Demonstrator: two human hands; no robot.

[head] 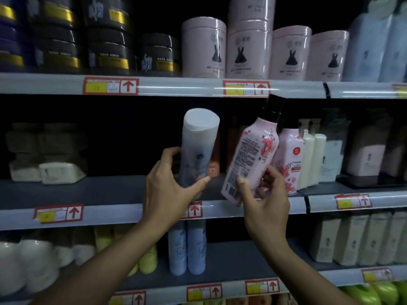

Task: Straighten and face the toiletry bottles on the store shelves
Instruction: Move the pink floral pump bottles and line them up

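My left hand (169, 190) grips the lower part of a pale blue bottle with a white cap (199, 142), held upright over the middle shelf (88, 194). A pink floral bottle with a black cap (253, 155) is held by my right hand (264, 194) near its base and leans to the right, its back label toward me. Just right of it, another pink floral bottle (290, 155) stands on the shelf facing front.
White bottles (312, 157) and pale boxes stand right of the pink ones. Pink cylinders (204, 47) and dark jars (105, 36) fill the top shelf. Two blue bottles (187, 249), yellow bottles and white items sit on the lower shelf. Tubs (50, 170) sit at middle left.
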